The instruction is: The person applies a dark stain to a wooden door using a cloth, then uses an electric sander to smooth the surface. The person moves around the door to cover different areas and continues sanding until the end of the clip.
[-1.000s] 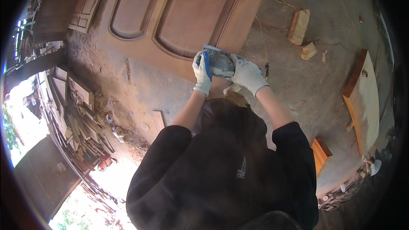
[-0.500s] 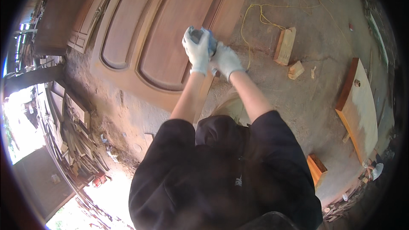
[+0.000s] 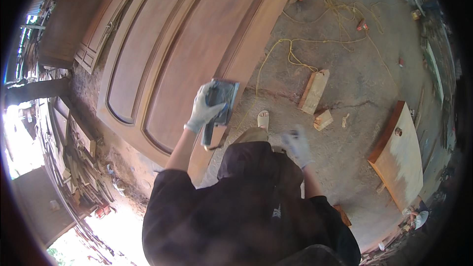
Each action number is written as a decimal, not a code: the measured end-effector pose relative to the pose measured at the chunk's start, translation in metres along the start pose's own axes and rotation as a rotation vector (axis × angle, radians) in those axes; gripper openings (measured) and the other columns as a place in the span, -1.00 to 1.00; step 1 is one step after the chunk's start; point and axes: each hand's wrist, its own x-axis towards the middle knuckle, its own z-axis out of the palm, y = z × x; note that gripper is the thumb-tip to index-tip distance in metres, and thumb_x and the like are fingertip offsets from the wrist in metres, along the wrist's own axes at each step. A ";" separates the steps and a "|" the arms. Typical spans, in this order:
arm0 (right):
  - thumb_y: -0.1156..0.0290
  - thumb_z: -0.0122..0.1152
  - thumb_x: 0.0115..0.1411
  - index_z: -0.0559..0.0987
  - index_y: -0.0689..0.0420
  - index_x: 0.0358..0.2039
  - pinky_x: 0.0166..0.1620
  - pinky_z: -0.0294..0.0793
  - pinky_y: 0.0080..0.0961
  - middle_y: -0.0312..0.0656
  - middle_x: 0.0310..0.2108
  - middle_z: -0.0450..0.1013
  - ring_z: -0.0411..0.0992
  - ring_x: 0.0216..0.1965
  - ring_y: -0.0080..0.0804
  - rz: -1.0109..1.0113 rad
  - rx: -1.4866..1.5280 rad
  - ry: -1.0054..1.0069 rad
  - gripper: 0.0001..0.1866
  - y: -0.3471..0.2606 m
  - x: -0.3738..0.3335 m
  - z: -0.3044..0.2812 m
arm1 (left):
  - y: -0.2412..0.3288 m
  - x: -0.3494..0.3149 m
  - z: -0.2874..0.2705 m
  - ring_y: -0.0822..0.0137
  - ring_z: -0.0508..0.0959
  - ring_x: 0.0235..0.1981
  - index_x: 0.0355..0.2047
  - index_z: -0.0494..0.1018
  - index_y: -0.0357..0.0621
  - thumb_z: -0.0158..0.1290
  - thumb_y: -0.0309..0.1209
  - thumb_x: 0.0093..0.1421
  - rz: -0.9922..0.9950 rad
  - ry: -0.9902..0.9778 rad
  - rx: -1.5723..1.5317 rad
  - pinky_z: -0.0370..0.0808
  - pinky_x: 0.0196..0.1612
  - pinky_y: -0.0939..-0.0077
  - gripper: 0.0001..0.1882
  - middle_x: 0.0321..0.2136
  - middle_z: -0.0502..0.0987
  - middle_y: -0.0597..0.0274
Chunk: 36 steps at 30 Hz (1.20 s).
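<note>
My left hand (image 3: 203, 111), in a whitish work glove, is closed on a blue-grey sander (image 3: 224, 101) with a flat rectangular body. The sander is over the near right edge of a large brown wooden door panel (image 3: 192, 64), and I cannot tell whether it touches the wood. The panel has long raised sections with curved moulded borders. My right hand (image 3: 297, 147), gloved too, is off to the right above the floor, apart from the sander. Motion smears its fingers.
A yellow cord (image 3: 315, 41) trails over the concrete floor. Right of the panel lie a wooden block (image 3: 314, 91) and a smaller offcut (image 3: 323, 119). A partly coated board (image 3: 401, 160) is at far right. Scrap wood (image 3: 74, 162) is heaped at left. My sandalled foot (image 3: 263, 118) stands beside the panel.
Both hands were together at the sander; my right hand has come away to the lower right. My left hand has moved nearer and left with the sander, turning it. The view has shifted.
</note>
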 end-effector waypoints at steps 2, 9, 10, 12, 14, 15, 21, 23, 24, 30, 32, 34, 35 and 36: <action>0.22 0.41 0.08 0.44 0.23 0.08 -0.17 0.53 -0.28 0.05 -0.26 0.55 0.53 -0.28 -0.12 0.080 -0.418 0.358 -0.39 0.020 0.014 -0.079 | 0.010 0.050 0.007 0.22 0.47 0.13 0.16 0.39 -0.19 0.43 -0.28 -0.11 0.021 -0.033 0.021 0.38 0.23 0.31 -0.20 0.05 0.51 0.09; 0.25 0.39 0.13 0.51 0.24 0.02 -0.54 0.43 -0.24 -0.16 -0.42 0.51 0.40 -0.65 -0.31 0.566 0.189 0.574 -0.49 0.146 0.052 -0.207 | 0.070 0.246 0.046 0.12 0.43 0.18 0.22 0.37 -0.06 0.39 -0.24 -0.08 0.099 -0.039 0.016 0.35 0.27 0.26 -0.19 0.12 0.46 0.04; 0.25 0.38 0.14 0.54 0.22 -0.01 -0.56 0.42 -0.24 -0.16 -0.42 0.52 0.39 -0.67 -0.31 0.676 0.192 0.482 -0.54 0.161 0.059 -0.211 | 0.079 0.268 0.053 0.11 0.41 0.20 0.23 0.36 -0.05 0.39 -0.25 -0.06 0.089 -0.060 0.008 0.34 0.28 0.26 -0.19 0.14 0.44 0.04; 0.27 0.33 0.16 0.63 0.17 -0.16 -0.53 0.46 -0.21 -0.15 -0.42 0.52 0.43 -0.64 -0.29 0.966 -0.153 0.088 -0.70 0.172 0.086 -0.215 | 0.100 0.297 0.065 0.04 0.35 0.26 0.27 0.32 0.00 0.34 -0.26 -0.02 0.033 -0.095 0.117 0.31 0.31 0.21 -0.19 0.20 0.38 -0.02; 0.25 0.31 0.18 0.63 0.15 -0.22 -0.47 0.48 -0.22 -0.14 -0.47 0.52 0.46 -0.59 -0.25 0.571 -0.693 -0.226 -0.75 0.189 0.107 -0.242 | 0.108 0.305 0.088 -0.02 0.35 0.26 0.27 0.32 0.01 0.32 -0.26 -0.01 0.024 -0.050 0.189 0.33 0.30 0.18 -0.20 0.21 0.37 -0.05; 0.24 0.29 0.19 0.63 0.14 -0.26 -0.44 0.49 -0.22 -0.13 -0.49 0.51 0.48 -0.56 -0.23 0.308 -0.944 -0.260 -0.77 0.194 0.124 -0.262 | 0.113 0.308 0.100 -0.05 0.35 0.26 0.27 0.32 0.02 0.31 -0.26 -0.01 0.022 -0.026 0.219 0.33 0.30 0.16 -0.21 0.21 0.36 -0.07; 0.26 0.33 0.18 0.57 0.10 -0.33 -0.57 0.45 -0.41 -0.19 -0.57 0.45 0.44 -0.66 -0.33 0.626 0.076 0.164 -0.80 0.049 0.264 -0.242 | 0.142 0.283 0.091 -0.13 0.46 0.15 0.21 0.37 -0.07 0.33 -0.28 -0.04 -0.083 0.073 0.332 0.47 0.16 0.11 -0.24 0.17 0.38 -0.11; 0.26 0.34 0.17 0.55 0.10 -0.33 -0.60 0.44 -0.44 -0.21 -0.58 0.44 0.42 -0.68 -0.35 0.604 0.159 0.209 -0.79 0.018 0.294 -0.259 | 0.149 0.274 0.089 -0.12 0.46 0.14 0.16 0.40 -0.07 0.35 -0.28 -0.06 -0.156 0.060 0.328 0.47 0.16 0.10 -0.27 0.15 0.40 -0.11; 0.26 0.35 0.17 0.54 0.11 -0.33 -0.60 0.44 -0.43 -0.21 -0.57 0.44 0.42 -0.68 -0.35 0.579 0.173 0.247 -0.78 -0.009 0.308 -0.285 | 0.142 0.273 0.098 -0.11 0.47 0.13 0.14 0.43 -0.05 0.36 -0.27 -0.07 -0.199 0.075 0.282 0.47 0.15 0.10 -0.29 0.14 0.40 -0.11; 0.24 0.33 0.19 0.53 0.13 -0.36 -0.53 0.43 -0.52 -0.26 -0.54 0.46 0.44 -0.60 -0.48 0.497 0.285 0.273 -0.76 -0.098 0.407 -0.322 | 0.146 0.323 0.113 -0.08 0.46 0.14 0.15 0.42 -0.10 0.37 -0.28 -0.09 -0.222 0.097 0.366 0.47 0.17 0.13 -0.26 0.15 0.40 -0.08; 0.26 0.33 0.19 0.56 0.16 -0.33 -0.51 0.42 -0.53 -0.27 -0.52 0.47 0.44 -0.57 -0.48 0.248 0.183 0.174 -0.77 -0.092 0.428 -0.327 | 0.152 0.358 0.120 -0.08 0.46 0.15 0.15 0.42 -0.11 0.37 -0.29 -0.09 -0.223 0.071 0.356 0.47 0.17 0.13 -0.26 0.15 0.39 -0.08; 0.30 0.32 0.19 0.60 0.17 -0.32 -0.48 0.38 -0.54 -0.30 -0.51 0.47 0.42 -0.53 -0.51 0.453 0.258 0.186 -0.80 -0.117 0.455 -0.327 | 0.167 0.399 0.123 -0.08 0.46 0.14 0.15 0.41 -0.11 0.36 -0.29 -0.09 -0.230 0.064 0.382 0.47 0.17 0.13 -0.26 0.16 0.39 -0.08; 0.31 0.32 0.18 0.60 0.16 -0.35 -0.50 0.33 -0.55 -0.32 -0.51 0.46 0.37 -0.55 -0.55 0.409 0.285 0.199 -0.82 -0.103 0.465 -0.335 | 0.175 0.424 0.129 -0.09 0.46 0.14 0.15 0.41 -0.11 0.36 -0.29 -0.09 -0.221 0.050 0.380 0.47 0.17 0.13 -0.26 0.16 0.39 -0.08; 0.31 0.33 0.18 0.59 0.15 -0.37 -0.50 0.31 -0.55 -0.34 -0.51 0.45 0.35 -0.55 -0.57 0.238 0.205 0.183 -0.82 -0.088 0.471 -0.341 | 0.183 0.447 0.133 -0.09 0.46 0.14 0.15 0.41 -0.10 0.36 -0.29 -0.09 -0.213 0.034 0.380 0.47 0.17 0.13 -0.26 0.16 0.39 -0.08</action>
